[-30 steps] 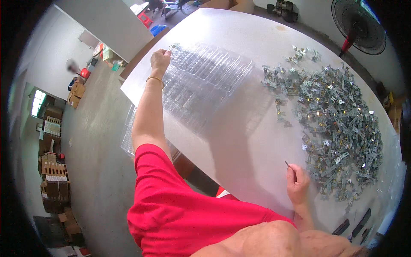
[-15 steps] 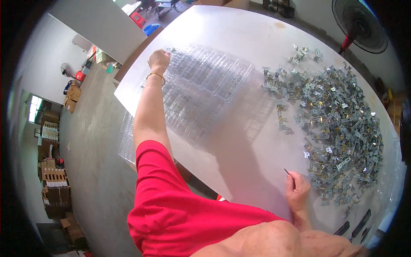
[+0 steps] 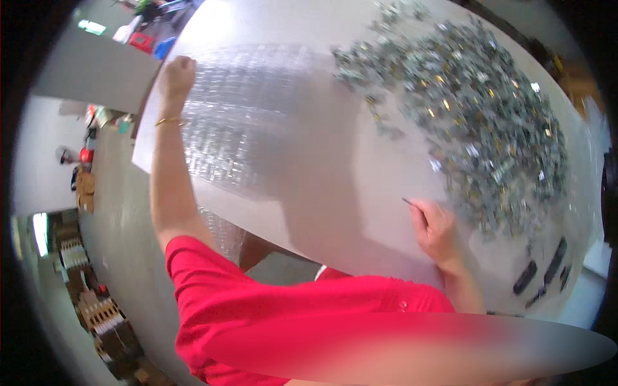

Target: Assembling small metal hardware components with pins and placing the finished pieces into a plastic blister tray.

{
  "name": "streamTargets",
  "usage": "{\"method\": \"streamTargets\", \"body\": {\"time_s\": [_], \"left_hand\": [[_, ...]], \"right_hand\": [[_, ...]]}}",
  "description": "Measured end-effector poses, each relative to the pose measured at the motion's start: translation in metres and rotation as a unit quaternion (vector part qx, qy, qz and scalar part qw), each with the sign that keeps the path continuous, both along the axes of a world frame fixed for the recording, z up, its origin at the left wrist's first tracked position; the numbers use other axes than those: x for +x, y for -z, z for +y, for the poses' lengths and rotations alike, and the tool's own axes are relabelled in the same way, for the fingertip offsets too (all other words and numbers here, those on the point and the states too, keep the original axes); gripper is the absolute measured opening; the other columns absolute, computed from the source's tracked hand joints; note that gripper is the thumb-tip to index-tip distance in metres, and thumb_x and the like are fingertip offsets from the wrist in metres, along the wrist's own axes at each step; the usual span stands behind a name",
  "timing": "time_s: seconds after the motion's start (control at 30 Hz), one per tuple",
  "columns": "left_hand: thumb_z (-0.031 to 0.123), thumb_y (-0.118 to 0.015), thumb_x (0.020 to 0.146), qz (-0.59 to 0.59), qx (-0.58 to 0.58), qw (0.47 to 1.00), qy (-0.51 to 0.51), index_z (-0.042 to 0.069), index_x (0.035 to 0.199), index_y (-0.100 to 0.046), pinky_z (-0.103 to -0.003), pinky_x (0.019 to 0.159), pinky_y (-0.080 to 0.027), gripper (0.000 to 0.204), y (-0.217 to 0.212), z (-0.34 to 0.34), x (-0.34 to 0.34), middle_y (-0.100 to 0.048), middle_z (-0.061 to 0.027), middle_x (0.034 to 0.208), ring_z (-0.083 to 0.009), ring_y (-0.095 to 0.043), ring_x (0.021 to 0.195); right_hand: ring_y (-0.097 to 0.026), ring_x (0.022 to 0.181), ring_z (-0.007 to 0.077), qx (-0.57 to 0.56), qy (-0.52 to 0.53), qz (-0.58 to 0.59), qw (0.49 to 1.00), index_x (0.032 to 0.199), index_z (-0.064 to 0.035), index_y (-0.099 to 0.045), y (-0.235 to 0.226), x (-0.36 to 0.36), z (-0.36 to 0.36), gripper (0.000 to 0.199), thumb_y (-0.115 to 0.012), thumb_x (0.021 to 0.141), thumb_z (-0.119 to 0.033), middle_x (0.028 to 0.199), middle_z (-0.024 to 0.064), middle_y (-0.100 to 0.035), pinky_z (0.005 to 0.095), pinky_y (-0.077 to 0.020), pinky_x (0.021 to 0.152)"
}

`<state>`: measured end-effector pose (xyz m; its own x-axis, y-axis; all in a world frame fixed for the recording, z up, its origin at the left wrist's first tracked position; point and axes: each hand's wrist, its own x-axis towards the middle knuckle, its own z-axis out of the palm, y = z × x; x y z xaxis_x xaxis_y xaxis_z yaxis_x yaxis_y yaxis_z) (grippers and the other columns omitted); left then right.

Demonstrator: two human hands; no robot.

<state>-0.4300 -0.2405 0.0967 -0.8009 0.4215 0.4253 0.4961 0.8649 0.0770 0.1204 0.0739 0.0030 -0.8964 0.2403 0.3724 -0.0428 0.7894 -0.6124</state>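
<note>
Clear compartmented plastic trays (image 3: 241,122) lie side by side on the left of the white table (image 3: 322,225), small pieces seeming to sit in them, though blur hides detail. At their far left corner my left hand (image 3: 178,77) is closed, fingers curled at the tray's edge; what they pinch, if anything, is hidden. My right hand (image 3: 434,231) is closed around a thin dark rod (image 3: 407,201) whose tip sticks out past the thumb. Just beyond that hand spreads a large heap of small metal brackets (image 3: 483,128), grey with some brass-coloured bits.
Black-handled tools (image 3: 553,264) lie at the table's right, near the heap. Another clear tray (image 3: 222,235) shows below the table's left edge. Cardboard boxes (image 3: 85,186) stand on the floor to the left; a red stool (image 3: 141,42) is beyond the far left corner.
The whole view has swung, so the table and both hands appear farther left and higher, and blurred. My left hand stays at the tray's far corner; my right keeps the rod.
</note>
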Motion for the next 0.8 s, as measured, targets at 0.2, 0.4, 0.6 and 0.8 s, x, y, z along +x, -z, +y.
{"method": "streamTargets", "body": {"time_s": [0.2,0.4,0.6,0.8], "left_hand": [[0.015,-0.071,0.09,-0.005,0.104,0.962,0.253,0.004,0.102,-0.074,-0.041,0.086,-0.054,0.017,-0.041,0.11,0.236,-0.072,-0.0169,0.104,-0.0347,-0.069,0.098],[0.015,-0.076,0.086,-0.106,0.118,0.935,0.317,0.005,0.108,-0.07,-0.044,0.092,-0.051,0.025,0.028,0.173,0.343,-0.068,-0.0157,0.112,-0.0359,-0.064,0.106],[0.019,-0.071,0.088,-0.098,-0.023,0.95,0.297,0.005,0.112,-0.062,-0.046,0.092,-0.049,0.029,0.088,0.217,0.331,-0.061,-0.0168,0.121,-0.0363,-0.06,0.11],[0.011,-0.064,0.093,-0.096,0.024,0.952,0.29,0.002,0.108,-0.063,-0.044,0.081,-0.053,0.017,0.084,0.21,0.347,-0.063,-0.0192,0.108,-0.0361,-0.065,0.097]], "right_hand": [[-0.067,0.07,0.0313,-0.02,0.019,0.028,0.999,0.103,-0.0068,-0.066,0.005,0.003,0.004,0.017,-0.071,0.088,-0.001,0.081,0.0115,-0.067,0.0411,-0.0519,0.06],[-0.068,0.068,0.0316,-0.067,-0.003,0.038,0.997,0.1,-0.0061,-0.067,0.008,0.012,0.004,0.015,-0.072,0.087,-0.002,0.083,0.0125,-0.07,0.04,-0.0531,0.06],[-0.067,0.067,0.0317,-0.094,-0.013,0.066,0.993,0.099,-0.0071,-0.064,0.005,0.02,0.004,0.014,-0.072,0.088,-0.005,0.082,0.0119,-0.069,0.0412,-0.0527,0.059],[-0.066,0.066,0.0331,-0.129,-0.019,0.103,0.986,0.102,-0.0084,-0.063,0.006,0.022,0.009,0.014,-0.07,0.09,-0.004,0.083,0.0122,-0.068,0.0406,-0.0519,0.058]]}}
